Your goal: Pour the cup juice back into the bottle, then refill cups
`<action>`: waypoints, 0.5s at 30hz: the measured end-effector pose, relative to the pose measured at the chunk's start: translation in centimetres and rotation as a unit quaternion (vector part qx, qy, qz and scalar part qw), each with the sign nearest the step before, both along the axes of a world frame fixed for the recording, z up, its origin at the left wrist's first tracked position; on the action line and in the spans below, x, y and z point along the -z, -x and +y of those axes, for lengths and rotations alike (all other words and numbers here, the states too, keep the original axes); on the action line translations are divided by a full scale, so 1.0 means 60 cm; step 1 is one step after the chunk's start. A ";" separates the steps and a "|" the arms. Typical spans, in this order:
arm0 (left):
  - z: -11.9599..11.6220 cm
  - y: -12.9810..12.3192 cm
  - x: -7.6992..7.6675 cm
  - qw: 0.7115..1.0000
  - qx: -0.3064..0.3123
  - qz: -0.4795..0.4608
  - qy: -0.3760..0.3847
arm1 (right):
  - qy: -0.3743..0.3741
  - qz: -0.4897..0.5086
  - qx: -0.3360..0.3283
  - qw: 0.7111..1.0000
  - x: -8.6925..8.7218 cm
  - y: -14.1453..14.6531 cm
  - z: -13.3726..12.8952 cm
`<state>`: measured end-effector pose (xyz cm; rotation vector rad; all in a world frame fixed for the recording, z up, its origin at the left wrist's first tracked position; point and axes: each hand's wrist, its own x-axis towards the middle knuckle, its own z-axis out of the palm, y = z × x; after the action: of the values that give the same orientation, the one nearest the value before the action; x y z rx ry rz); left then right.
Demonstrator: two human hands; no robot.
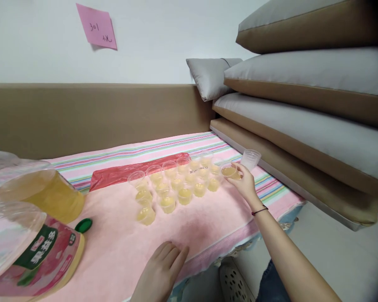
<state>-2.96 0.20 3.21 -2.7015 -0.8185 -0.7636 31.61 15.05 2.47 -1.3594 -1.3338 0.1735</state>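
A clear plastic cup (228, 171) with pale yellow drink in it is in the grasp of my right hand (244, 184), at the right end of the grouped cups. My left hand (164, 266) lies on the pink cloth (113, 256) near the front edge, fingers stretched out, holding nothing. Several clear cups of yellow drink (185, 196) stand in rows in the middle. Just beyond my right hand is a stack of clear cups (251, 157).
Two large plastic bottles are at the left: a labelled bottle (50, 256) and one of yellow drink (56, 197). A green cap (83, 225) lies beside them. A red plastic sheet (113, 176) lies behind the cups. Stacked cushions (302, 105) rise at the right.
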 end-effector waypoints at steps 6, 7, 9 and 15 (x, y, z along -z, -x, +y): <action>-0.003 0.001 0.002 1.000 0.000 0.002 0.012 | -0.014 -0.075 0.015 0.997 -0.016 0.007 -0.006; -0.003 0.002 0.002 1.000 0.000 0.004 0.012 | -0.016 -0.089 0.018 0.996 -0.018 0.008 -0.006; -0.004 0.002 0.001 1.000 0.002 0.007 0.011 | -0.018 -0.113 0.022 0.993 -0.019 0.007 -0.006; -0.006 0.004 0.005 1.000 -0.002 0.014 0.026 | -0.015 -0.152 0.029 0.988 -0.018 0.004 -0.007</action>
<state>-3.22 -0.14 2.90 -2.7484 -0.8492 -0.7103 31.37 14.61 3.54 -1.4375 -1.5390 -0.0982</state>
